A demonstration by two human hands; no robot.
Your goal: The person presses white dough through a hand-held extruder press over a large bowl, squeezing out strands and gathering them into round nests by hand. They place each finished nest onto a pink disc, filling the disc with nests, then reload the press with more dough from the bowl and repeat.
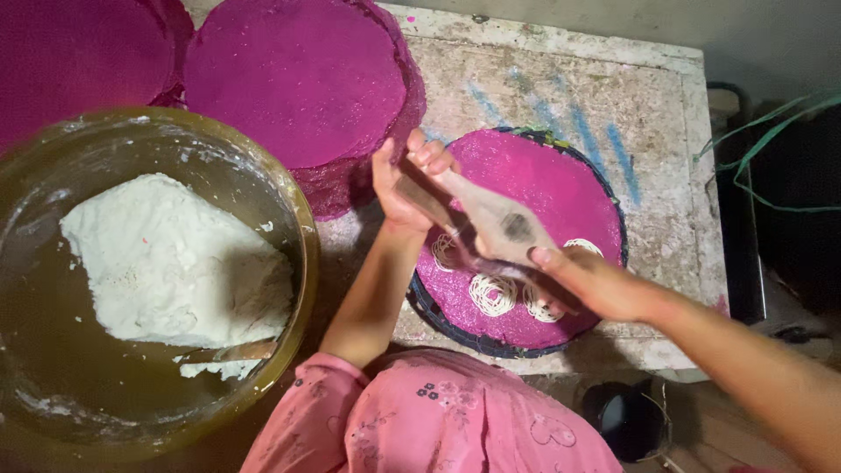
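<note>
A wooden noodle press [491,221] is held across a round pink mesh tray [561,180]. My left hand [405,180] grips its far handle, and my right hand [587,282] grips the near handle. Under the press, a few small coils of thin white noodle strands [492,294] lie on the tray's near half. The press looks blurred with motion. A pink patterned sleeve [412,420] shows at the bottom.
A large brown bowl [293,201] at the left holds a lump of white dough [171,258]. Two more pink round trays [298,79] sit at the back. The worn stone slab [648,114] ends at right; a dark pot [626,419] stands below.
</note>
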